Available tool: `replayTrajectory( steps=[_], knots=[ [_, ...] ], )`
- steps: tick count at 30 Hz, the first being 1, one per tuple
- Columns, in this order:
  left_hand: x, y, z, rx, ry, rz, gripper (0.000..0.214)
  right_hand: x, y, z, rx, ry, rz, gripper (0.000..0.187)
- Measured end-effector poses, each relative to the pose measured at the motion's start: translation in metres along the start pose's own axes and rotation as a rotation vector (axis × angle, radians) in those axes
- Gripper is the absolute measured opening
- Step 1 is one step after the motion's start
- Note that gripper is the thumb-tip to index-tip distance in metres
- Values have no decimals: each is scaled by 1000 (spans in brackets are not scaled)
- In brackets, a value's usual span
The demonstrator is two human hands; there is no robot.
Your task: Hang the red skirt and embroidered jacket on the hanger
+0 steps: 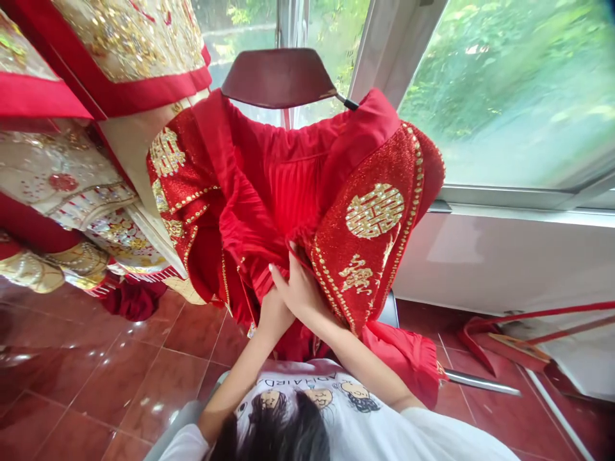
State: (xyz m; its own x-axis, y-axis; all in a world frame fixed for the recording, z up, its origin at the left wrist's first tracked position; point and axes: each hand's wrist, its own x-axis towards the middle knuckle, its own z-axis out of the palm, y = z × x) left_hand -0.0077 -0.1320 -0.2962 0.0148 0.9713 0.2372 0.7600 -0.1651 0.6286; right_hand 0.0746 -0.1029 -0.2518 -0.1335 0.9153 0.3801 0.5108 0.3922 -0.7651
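A red garment (269,192) with gold sequin panels and a round gold emblem (375,210) is draped over a chair (278,77). My right hand (300,288) lies at the garment's lower middle, its fingers curled into the red pleated fabric beside the embroidered panel. My left hand (273,315) sits just under and left of it, pressed against the same cloth. The right hand and the folds cover its fingers. Both forearms reach up from the bottom of the view.
More red and gold embroidered garments (72,186) hang at the left. A large window (519,89) and white sill run behind the chair. The floor is red tile (120,384). A red frame-like object (500,339) lies on the floor at right, near a metal bar (480,383).
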Motion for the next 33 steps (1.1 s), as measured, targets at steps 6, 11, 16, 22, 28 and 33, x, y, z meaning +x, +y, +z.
replayTrajectory(
  steps=[6,11,16,22,28,33],
  knots=[
    [-21,12,-95,40,619,436,21,-56,-23,-61,27,-51,-231,40],
    [15,4,-150,477,628,525,49,-46,-33,-112,-380,165,-498,47],
    [54,-17,-166,682,316,732,52,-11,-11,-129,-945,-56,-658,41],
    [49,-1,-185,658,352,830,29,17,13,-155,-930,66,-699,22],
    [57,59,-172,673,269,757,18,41,-23,-137,-566,52,-669,23],
    [73,69,-160,586,67,527,17,59,-13,-117,-239,0,-651,22]
  ],
)
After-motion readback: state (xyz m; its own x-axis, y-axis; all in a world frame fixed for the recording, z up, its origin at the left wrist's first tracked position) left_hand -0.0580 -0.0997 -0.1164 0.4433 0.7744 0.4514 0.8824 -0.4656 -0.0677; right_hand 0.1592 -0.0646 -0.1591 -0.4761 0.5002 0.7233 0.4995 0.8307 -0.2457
